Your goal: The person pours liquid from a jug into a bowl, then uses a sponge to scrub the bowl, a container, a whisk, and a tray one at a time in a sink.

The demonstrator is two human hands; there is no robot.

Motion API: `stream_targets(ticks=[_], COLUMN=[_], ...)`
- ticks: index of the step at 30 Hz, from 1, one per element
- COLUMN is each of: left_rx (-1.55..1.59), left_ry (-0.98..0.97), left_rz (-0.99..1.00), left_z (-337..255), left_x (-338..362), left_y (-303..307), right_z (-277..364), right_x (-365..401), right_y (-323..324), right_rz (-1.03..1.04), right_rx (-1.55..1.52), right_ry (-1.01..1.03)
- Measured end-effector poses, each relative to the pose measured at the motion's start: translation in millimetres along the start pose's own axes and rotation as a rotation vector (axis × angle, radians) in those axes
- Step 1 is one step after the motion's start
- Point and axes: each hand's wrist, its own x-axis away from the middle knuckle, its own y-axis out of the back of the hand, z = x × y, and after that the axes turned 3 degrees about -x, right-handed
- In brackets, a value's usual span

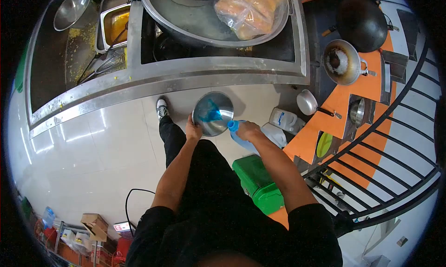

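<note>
My left hand (pixel 193 129) grips the lower left rim of a steel bowl (pixel 225 103), fingers closed on its edge. Blue liquid (pixel 211 112) streaks the inside of the bowl. Just right of the rim, my right hand (pixel 249 131) is wrapped round the neck of a pale blue plastic jug (pixel 243 142). The jug's bright blue mouth points at the bowl, close beside its lower right edge. Part of the jug's body is hidden beneath my right hand and forearm.
Ahead stands a steel counter (pixel 213 74) with a large basin (pixel 155 17) holding bagged food (pixel 251 11). White jugs (pixel 284 119) and a green bin (pixel 256 181) sit at my right. Pans (pixel 343 61) rest on orange steps behind a black railing (pixel 371 192).
</note>
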Motion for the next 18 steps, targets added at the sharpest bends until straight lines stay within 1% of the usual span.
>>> stream_targets(ticks=[1, 3, 4, 5, 7, 10, 12, 13, 14, 15, 16, 17, 18], left_rx=[0.012, 0.070, 0.099, 0.099, 0.092, 0.316, 0.244, 0.213, 0.372, 0.405, 0.434, 0.453, 0.474], left_ry=[0.026, -0.026, -0.051, 0.016, 0.149, 0.251, 0.204, 0.176, 0.208, 0.205, 0.197, 0.241, 0.285], left_rz=[-0.002, -0.027, -0.041, 0.000, 0.069, 0.130, 0.147, 0.106, 0.134, 0.098, 0.064, 0.025, -0.018], left_z=[5, 8, 10, 10, 8, 5, -11, -29, -15, -13, -17, -17, -14], left_x=[-4, -11, -13, -16, -23, -21, -11, -2, -1, 6, 12, 18, 26], left_y=[1, 5, 6, 8, 14, 25, 44, 54, 63, 72, 85, 97, 110], right_z=[-2, -17, -28, -39, -63, -87, -121, -125, -124, -116, -105, -95, -89], right_x=[4, -1, -6, -10, -24, -58, -134, -176, -204, -234, -267, -299, -330], right_y=[2, -3, -12, -21, -55, -98, -174, -207, -225, -235, -245, -254, -265], right_rz=[-0.013, -0.004, -0.050, -0.096, -0.292, -0.244, -0.359, -0.416, -0.432, -0.437, -0.422, -0.412, -0.379], right_rx=[-0.020, -0.069, -0.090, -0.112, -0.156, -0.481, -0.618, -0.691, -0.789, -0.880, -1.001, -1.122, -1.267], right_ry=[0.022, 0.019, 0.027, 0.035, 0.081, 0.044, 0.076, 0.088, -0.015, -0.109, -0.139, -0.172, -0.138])
